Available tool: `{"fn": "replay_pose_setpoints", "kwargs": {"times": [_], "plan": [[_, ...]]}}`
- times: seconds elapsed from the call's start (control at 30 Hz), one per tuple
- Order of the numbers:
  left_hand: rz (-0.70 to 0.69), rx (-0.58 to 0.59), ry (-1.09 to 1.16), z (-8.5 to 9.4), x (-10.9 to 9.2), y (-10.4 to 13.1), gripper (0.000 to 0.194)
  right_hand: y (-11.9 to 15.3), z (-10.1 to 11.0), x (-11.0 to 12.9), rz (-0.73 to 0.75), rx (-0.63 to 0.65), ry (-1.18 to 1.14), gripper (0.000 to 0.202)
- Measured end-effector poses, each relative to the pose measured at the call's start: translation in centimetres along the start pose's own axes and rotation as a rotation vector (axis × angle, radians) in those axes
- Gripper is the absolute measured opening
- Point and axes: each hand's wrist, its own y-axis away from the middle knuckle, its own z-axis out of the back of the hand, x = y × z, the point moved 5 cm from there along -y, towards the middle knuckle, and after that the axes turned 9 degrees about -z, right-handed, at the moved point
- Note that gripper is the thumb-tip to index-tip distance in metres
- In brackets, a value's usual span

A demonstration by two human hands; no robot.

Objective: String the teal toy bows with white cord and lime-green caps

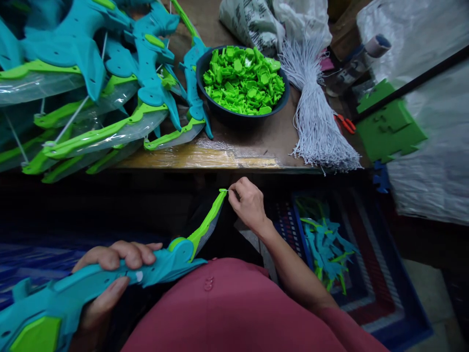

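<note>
Off the tabletop (pixel 284 157) edge, right fingers (pixel 240 187) pinch string (pixel 226 190), left fingers (pixel 133 255) wrap the bow (pixel 93 283); a weak pinch could slip.

A brown worktable (pixel 264 139) catches light along its glossy front edge (pixel 205 156) — pale floor (pixel 429 288) shows at lower right.
</note>
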Motion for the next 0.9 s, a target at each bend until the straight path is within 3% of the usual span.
{"fn": "replay_pose_setpoints", "kwargs": {"times": [0.27,0.43,0.63,0.8,0.9], "plan": [[-0.029,0.091,0.040,-0.4,0.5,-0.1,0.016,-0.5,-1.4,0.8,-0.006,0.194,0.068,0.017],[-0.061,0.158,0.090,-1.8,0.7,-0.9,0.022,-0.5,-2.0,-0.5,-0.068,0.306,0.109,0.021],[0.076,0.115,0.050,-1.9,1.5,-1.0,0.103,1.2,-1.0,-5.0,-0.157,0.330,0.098,0.021],[0.202,0.096,0.264,-1.1,2.2,-0.2,0.111,3.5,0.6,-10.6,-0.251,0.305,0.106,0.030],[0.154,0.024,0.481,-0.5,2.7,-0.7,0.100,4.8,2.1,-13.4,-0.300,0.261,0.140,0.037]]}}
